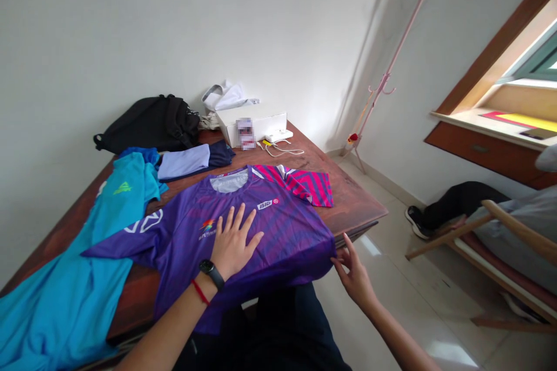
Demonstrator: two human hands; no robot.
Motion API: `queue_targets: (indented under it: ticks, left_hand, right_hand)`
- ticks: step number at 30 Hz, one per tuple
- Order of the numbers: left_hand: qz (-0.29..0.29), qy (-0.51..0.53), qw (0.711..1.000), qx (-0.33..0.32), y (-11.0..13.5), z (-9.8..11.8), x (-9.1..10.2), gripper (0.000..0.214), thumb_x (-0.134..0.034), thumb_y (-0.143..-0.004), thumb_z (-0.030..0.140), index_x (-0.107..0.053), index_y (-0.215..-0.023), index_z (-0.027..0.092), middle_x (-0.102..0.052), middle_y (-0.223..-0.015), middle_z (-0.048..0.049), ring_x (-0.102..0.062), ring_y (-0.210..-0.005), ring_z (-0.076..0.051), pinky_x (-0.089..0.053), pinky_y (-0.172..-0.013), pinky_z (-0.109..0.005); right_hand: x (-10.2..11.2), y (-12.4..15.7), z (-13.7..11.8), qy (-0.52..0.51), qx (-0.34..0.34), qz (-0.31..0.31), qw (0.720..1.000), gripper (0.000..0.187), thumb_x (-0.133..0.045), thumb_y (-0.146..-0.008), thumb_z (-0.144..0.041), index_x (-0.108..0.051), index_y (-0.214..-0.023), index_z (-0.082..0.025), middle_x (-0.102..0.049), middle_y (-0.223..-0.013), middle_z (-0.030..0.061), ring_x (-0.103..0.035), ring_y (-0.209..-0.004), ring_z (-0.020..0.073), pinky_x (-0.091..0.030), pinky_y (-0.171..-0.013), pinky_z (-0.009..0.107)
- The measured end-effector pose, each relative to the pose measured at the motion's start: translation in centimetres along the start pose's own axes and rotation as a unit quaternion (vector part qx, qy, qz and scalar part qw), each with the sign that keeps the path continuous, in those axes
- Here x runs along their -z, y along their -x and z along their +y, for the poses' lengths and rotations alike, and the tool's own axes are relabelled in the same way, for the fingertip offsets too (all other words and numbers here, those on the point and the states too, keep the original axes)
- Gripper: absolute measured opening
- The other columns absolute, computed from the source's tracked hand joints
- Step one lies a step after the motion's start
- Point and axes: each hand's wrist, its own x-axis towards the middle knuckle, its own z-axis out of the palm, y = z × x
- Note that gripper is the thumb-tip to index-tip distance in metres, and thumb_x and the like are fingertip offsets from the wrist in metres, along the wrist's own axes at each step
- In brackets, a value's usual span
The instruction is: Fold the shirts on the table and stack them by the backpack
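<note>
A purple T-shirt (282, 237) with pink striped sleeve lies spread on the wooden table, its lower part hanging over the front edge. My left hand (234, 246) rests flat on the shirt's chest, fingers spread. At the shirt's right lower edge, my right hand (351, 266) pinches the fabric between thumb and fingers. To the left, a turquoise garment (91, 249) lies partly under the purple sleeve and runs off the table's near side. Folded light-blue cloth (185, 162) sits behind the shirt, on top of dark navy cloth (221, 153).
On the table's (352, 203) far side are a black backpack (148, 124), a white box (261, 119), and a white device (278, 135) with a cable. A pink coat stand (383, 81) stands in the corner. At right, a person sits in a wooden chair (517, 229).
</note>
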Motion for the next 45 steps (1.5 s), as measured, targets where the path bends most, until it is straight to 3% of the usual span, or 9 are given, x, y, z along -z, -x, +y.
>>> queue_targets:
  ticks: [3,9,16,20,27,31,35,39,45]
  left_hand:
    - [-0.004,-0.001,1.000,0.001,0.0,0.0,0.2,0.061,-0.039,-0.099,0.059,-0.038,-0.155,0.033,-0.026,-0.165,-0.0035,-0.026,-0.149,-0.038,-0.031,-0.115,-0.064]
    - [-0.013,0.000,1.000,0.001,0.0,0.2,0.4,0.061,-0.039,-0.100,0.058,-0.037,-0.155,0.031,-0.025,-0.165,-0.0046,-0.025,-0.150,-0.038,-0.029,-0.115,-0.064]
    - [-0.018,-0.002,1.000,0.001,-0.1,0.2,0.3,0.062,-0.038,-0.100,0.058,-0.037,-0.155,0.030,-0.024,-0.165,-0.0050,-0.024,-0.150,-0.038,-0.028,-0.116,-0.063]
    - [-0.010,-0.003,1.000,-0.003,-0.1,0.1,0.2,0.061,-0.040,-0.100,0.057,-0.037,-0.155,0.031,-0.024,-0.165,-0.0048,-0.025,-0.150,-0.038,-0.028,-0.116,-0.063]
    - [-0.014,0.002,1.000,0.002,-0.1,0.2,0.3,0.062,-0.040,-0.100,0.058,-0.036,-0.156,0.031,-0.025,-0.165,-0.0051,-0.025,-0.150,-0.038,-0.028,-0.115,-0.064]
    - [-0.019,0.009,1.000,0.007,-0.1,0.2,0.4,0.062,-0.042,-0.099,0.057,-0.037,-0.155,0.032,-0.025,-0.165,-0.0051,-0.025,-0.150,-0.038,-0.027,-0.116,-0.063]
    - [-0.041,0.027,0.999,0.010,0.0,0.2,0.7,0.061,-0.037,-0.100,0.059,-0.034,-0.156,0.033,-0.023,-0.165,-0.0052,-0.023,-0.151,-0.037,-0.026,-0.117,-0.062]
    - [-0.070,0.043,0.996,0.037,-1.1,-0.7,1.7,0.067,-0.029,-0.101,0.063,-0.029,-0.158,0.029,-0.024,-0.165,-0.0099,-0.022,-0.151,-0.038,-0.029,-0.115,-0.061]
    - [-0.101,0.055,0.992,0.047,-6.7,-4.0,3.9,0.071,-0.025,-0.099,0.068,-0.033,-0.157,0.027,-0.025,-0.164,-0.0122,-0.023,-0.150,-0.038,-0.028,-0.115,-0.061]
  right_hand:
    - [-0.5,1.1,2.0,-0.034,-0.045,0.030,0.998,0.068,-0.059,-0.092,-0.049,-0.035,-0.150,-0.022,-0.070,-0.098,0.0074,-0.071,-0.091,0.0242,-0.060,-0.086,0.043]
    - [-2.1,2.6,4.4,-0.032,-0.142,-0.025,0.989,0.055,-0.075,-0.073,-0.055,-0.063,-0.116,-0.022,-0.071,-0.114,0.0121,-0.069,-0.102,0.0302,-0.060,-0.080,0.043]
    - [-3.0,0.5,6.3,0.012,-0.127,-0.083,0.988,0.039,-0.066,-0.076,-0.058,-0.068,-0.086,-0.021,-0.066,-0.090,0.0077,-0.062,-0.079,0.0235,-0.055,-0.062,0.034]
    - [-3.0,0.1,7.6,0.047,-0.113,-0.098,0.988,0.040,-0.059,-0.080,-0.060,-0.056,-0.069,-0.022,-0.060,-0.075,0.0041,-0.058,-0.073,0.0218,-0.051,-0.061,0.032]
    - [-3.9,0.3,8.9,0.096,-0.149,-0.098,0.979,0.039,-0.053,-0.079,-0.059,-0.042,-0.065,-0.024,-0.058,-0.065,0.0015,-0.056,-0.067,0.0209,-0.047,-0.064,0.033]
    - [-3.4,0.3,8.8,0.141,-0.177,-0.107,0.968,0.029,-0.053,-0.076,-0.052,-0.051,-0.070,-0.023,-0.066,-0.072,0.0065,-0.062,-0.068,0.0244,-0.048,-0.066,0.036]
    - [-0.4,-0.5,6.1,0.149,-0.165,-0.166,0.961,0.025,-0.058,-0.075,-0.047,-0.063,-0.077,-0.022,-0.070,-0.072,0.0064,-0.066,-0.068,0.0254,-0.049,-0.067,0.036]
    - [3.2,-2.4,-0.4,0.120,-0.091,-0.228,0.962,0.035,-0.048,-0.091,-0.050,-0.066,-0.078,-0.023,-0.071,-0.074,0.0053,-0.067,-0.072,0.0239,-0.051,-0.068,0.033]
    - [4.2,-5.2,-11.0,0.084,-0.005,-0.163,0.983,0.037,-0.048,-0.097,-0.053,-0.069,-0.087,-0.024,-0.070,-0.078,0.0058,-0.066,-0.074,0.0236,-0.053,-0.065,0.031]
